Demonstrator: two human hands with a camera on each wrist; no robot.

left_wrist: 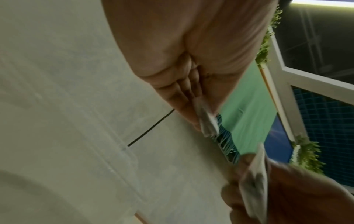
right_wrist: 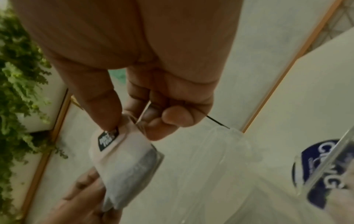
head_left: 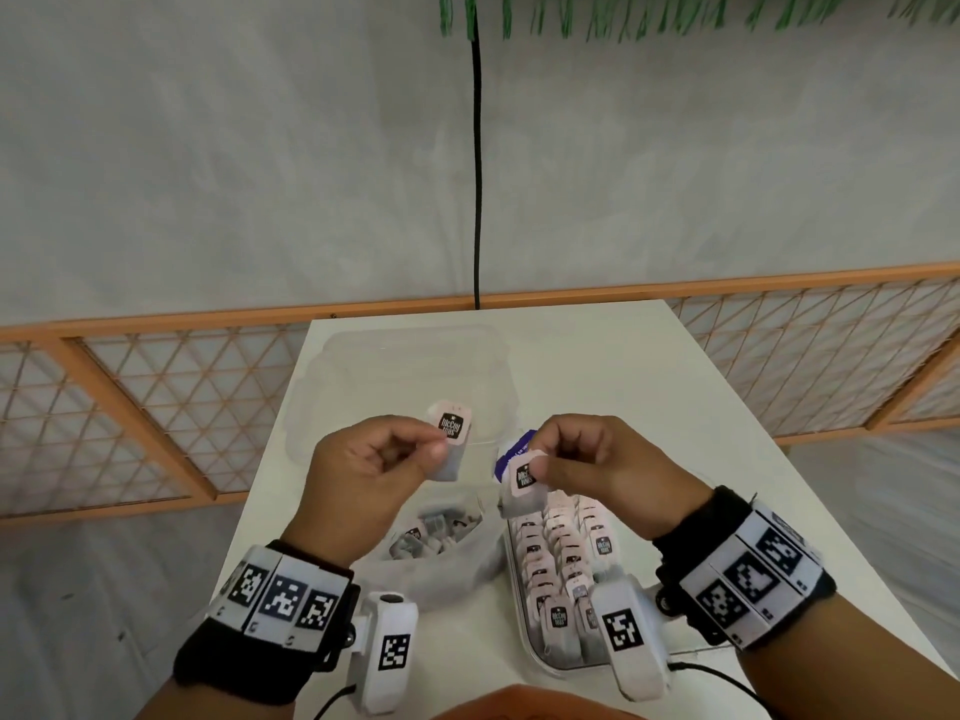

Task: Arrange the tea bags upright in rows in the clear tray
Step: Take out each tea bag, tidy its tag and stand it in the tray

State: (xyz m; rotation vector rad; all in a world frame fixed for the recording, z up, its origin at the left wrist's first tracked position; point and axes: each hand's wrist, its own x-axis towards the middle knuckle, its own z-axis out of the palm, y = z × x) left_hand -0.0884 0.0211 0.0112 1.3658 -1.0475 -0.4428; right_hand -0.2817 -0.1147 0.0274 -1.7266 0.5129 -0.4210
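Observation:
Both hands are raised above the white table. My left hand [head_left: 363, 459] pinches a pink-tagged tea bag [head_left: 451, 433] between thumb and fingers; it shows edge-on in the left wrist view as the tea bag [left_wrist: 206, 121]. My right hand [head_left: 582, 454] pinches a second tea bag [head_left: 524, 485] just above the far end of the clear tray [head_left: 535, 652]; the same tea bag [right_wrist: 126, 154] hangs from my thumb and forefinger. The tray holds several rows of upright tea bags [head_left: 561, 553]. A clear bag of loose tea bags [head_left: 431, 537] lies left of the tray.
A large clear plastic container [head_left: 405, 376] sits at the far left of the table [head_left: 649, 407]. A blue-labelled pack [head_left: 514, 452] stands behind the tray. A black cable [head_left: 477, 174] hangs down the wall. An orange lattice rail [head_left: 156, 402] borders the table.

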